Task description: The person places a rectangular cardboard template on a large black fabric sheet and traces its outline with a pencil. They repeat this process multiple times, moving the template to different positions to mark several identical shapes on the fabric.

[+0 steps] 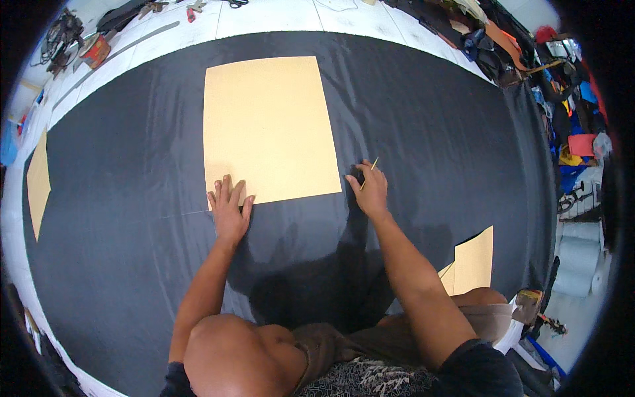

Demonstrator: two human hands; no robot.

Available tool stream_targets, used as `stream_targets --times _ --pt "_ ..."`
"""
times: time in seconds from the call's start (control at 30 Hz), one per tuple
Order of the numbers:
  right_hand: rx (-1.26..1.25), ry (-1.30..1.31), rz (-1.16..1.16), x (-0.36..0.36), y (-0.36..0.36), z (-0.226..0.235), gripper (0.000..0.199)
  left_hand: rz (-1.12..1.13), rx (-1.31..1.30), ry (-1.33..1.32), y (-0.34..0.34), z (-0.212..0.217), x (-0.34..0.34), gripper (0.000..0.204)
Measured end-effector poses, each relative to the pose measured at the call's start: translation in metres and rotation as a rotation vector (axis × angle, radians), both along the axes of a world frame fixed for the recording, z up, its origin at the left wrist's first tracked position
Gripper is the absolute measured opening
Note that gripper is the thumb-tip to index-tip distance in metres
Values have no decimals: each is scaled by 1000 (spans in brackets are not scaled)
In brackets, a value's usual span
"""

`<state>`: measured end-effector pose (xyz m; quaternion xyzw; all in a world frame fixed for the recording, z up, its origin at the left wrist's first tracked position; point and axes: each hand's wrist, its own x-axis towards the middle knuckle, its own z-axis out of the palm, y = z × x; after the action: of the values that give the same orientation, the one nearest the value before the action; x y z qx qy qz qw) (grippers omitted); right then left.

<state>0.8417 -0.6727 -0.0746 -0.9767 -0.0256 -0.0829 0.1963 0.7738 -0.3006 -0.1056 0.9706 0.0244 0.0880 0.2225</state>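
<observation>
A large tan cardboard sheet with four straight edges lies flat on black sheet material. My left hand rests on its near left corner, fingers spread and flat, holding nothing. Just right of the sheet's near right corner, my right hand is closed around a thin yellowish pen, which slants up between the fingers. The hand is close to the black material; whether the pen's tip touches it I cannot tell. A faint pale line runs left across the material from the sheet's near left corner.
Another tan cardboard piece lies at the far left edge, and notched cardboard pieces lie by my right knee. On the white tiled floor beyond are a red tin, a long metal ruler and scissors. Piled materials line the right side.
</observation>
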Motion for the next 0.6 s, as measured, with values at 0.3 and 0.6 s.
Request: stream_targets --times 0.3,0.6 --pt "60 95 -2 4 2 -1 59 -16 24 24 -5 4 2 52" --pt "123 66 -18 2 2 -7 59 -17 38 72 -5 8 0 54"
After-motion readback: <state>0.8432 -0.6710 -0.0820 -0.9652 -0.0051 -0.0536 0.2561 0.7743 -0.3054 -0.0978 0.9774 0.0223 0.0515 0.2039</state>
